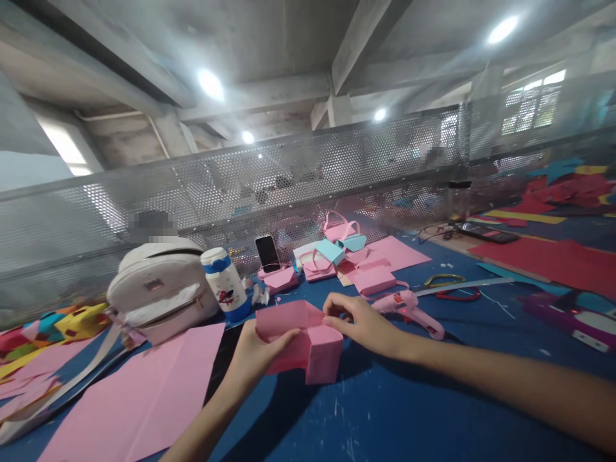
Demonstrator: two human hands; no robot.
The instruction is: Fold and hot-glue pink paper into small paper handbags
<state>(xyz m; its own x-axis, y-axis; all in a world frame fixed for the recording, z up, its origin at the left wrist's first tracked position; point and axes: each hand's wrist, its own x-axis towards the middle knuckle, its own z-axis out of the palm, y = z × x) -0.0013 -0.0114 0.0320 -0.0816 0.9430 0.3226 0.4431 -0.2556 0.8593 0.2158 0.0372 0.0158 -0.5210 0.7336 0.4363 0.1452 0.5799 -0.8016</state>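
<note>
Holding smooth, creased pink paper (324, 360), folded into a boxy shape, just above the scuffed blue surface (380, 410). Gripping its left side with the left hand (257, 351), thumb laid across it; pinching its upper right edge with the right hand (359, 322), fingers curled. Beyond: a pink glue gun (407, 308), a rounded bottle (225, 282), then perforated metal panels (289, 173).

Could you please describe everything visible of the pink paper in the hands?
The paper is pink, stiff-looking and creased into panels forming a partly open, boxy shape, held over the blue table; the left hand grips its left side, thumb on top, and the right hand pinches its upper right edge.
</note>
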